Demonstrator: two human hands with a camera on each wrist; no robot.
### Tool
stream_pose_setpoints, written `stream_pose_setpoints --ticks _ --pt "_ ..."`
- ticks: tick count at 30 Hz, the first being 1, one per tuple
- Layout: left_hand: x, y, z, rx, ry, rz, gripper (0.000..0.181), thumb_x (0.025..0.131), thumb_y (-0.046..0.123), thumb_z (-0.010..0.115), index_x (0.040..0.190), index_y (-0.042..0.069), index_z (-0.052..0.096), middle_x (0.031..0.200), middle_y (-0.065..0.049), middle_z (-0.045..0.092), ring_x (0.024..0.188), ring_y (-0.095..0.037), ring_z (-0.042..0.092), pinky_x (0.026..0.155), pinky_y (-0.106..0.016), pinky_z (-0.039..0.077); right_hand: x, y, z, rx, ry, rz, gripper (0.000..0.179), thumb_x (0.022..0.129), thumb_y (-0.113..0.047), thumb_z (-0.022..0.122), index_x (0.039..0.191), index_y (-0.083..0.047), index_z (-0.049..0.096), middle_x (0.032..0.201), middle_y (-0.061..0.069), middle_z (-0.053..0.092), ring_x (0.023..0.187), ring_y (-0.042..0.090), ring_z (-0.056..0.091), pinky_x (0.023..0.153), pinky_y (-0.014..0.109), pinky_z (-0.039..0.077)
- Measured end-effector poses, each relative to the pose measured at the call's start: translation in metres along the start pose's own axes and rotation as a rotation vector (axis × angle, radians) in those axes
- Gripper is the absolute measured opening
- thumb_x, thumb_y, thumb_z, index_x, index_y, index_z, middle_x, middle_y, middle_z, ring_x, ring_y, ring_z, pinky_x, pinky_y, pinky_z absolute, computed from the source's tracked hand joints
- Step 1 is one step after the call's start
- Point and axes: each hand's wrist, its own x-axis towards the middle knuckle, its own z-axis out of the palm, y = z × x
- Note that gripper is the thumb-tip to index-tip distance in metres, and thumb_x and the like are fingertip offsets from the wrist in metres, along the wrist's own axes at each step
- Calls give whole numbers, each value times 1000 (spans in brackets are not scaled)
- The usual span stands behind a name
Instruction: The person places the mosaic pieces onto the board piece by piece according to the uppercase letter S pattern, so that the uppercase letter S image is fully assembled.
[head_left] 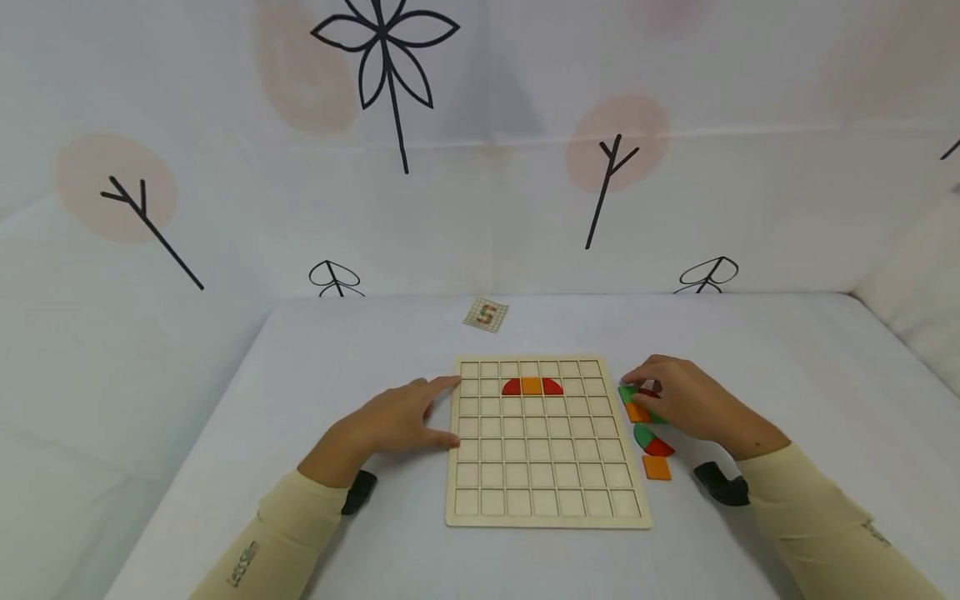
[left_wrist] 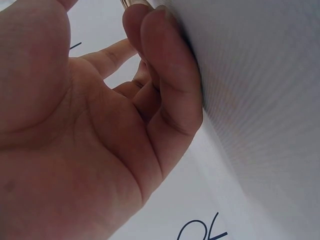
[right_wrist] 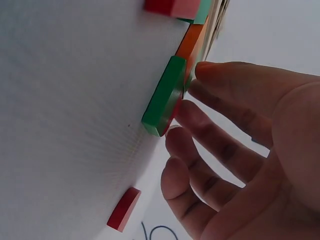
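A pale wooden grid board [head_left: 543, 475] lies flat on the table. In its second row from the top, an orange square tile [head_left: 532, 386] sits between two red quarter-round tiles [head_left: 512, 387]. My left hand [head_left: 397, 417] touches the board's left edge with index fingertip and thumb spread apart; the left wrist view shows the other fingers bent. Beside the board's right edge, my right hand [head_left: 678, 400] is over a group of tiles. Its fingers reach a green tile [right_wrist: 165, 95] and an orange tile [right_wrist: 190, 47], with no firm hold visible. The hand partly hides this group.
A small card [head_left: 486, 315] with a coloured S-shaped pattern lies behind the board. Nearer me on the right are a green quarter-round tile [head_left: 642, 437], a red one [head_left: 660, 447] and an orange square [head_left: 657, 468]. A patterned white cloth [head_left: 487, 208] hangs at the back.
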Motion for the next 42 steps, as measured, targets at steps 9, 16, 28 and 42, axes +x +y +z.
stream_pose_setpoints --ticks 9,16,28,42 --pt "0 2 -1 -3 -3 -1 89 78 54 80 154 33 37 89 -1 51 75 -14 48 66 -32 38 -2 0 -1 8 -1 -8 22 87 -8 75 109 -4 76 94 3 65 80 15 54 64 24 47" --pt "-2 3 -3 2 -7 -5 89 79 53 80 154 33 36 89 -1 51 76 -15 49 66 -32 38 -2 -1 -1 31 -12 6 18 89 -9 74 106 -6 74 92 2 62 79 16 51 62 24 45" --pt "-2 2 -3 -4 -8 -7 88 79 52 80 154 34 36 90 -1 51 75 -14 48 66 -32 38 1 -4 -1 73 -61 69 15 91 -10 70 106 -8 66 92 5 62 77 18 51 62 29 46" --pt "0 1 1 -2 -2 -10 89 79 54 80 154 34 36 90 0 51 77 -14 49 66 -32 38 2 -1 0 66 -53 40 16 90 -7 71 104 -9 63 88 4 60 75 17 52 63 29 46"
